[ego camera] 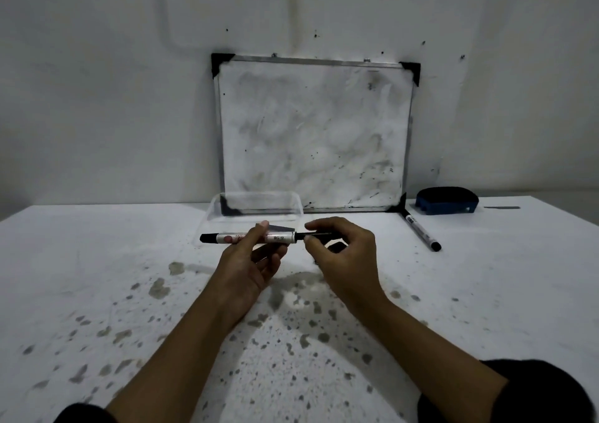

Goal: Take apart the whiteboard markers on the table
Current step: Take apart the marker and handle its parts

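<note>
While our left hand clamps the white-barrelled black-ended marker, right hand fingertips pinch its black end piece. Disassembly step; next we'd pull it straight out.

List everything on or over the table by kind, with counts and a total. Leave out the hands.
Whiteboard markers: 2, the held marker and the lying marker
Whiteboards: 1, the whiteboard leaning on the wall
Erasers: 1, the blue eraser
Clear containers: 1, the clear tray
Total: 5
</note>
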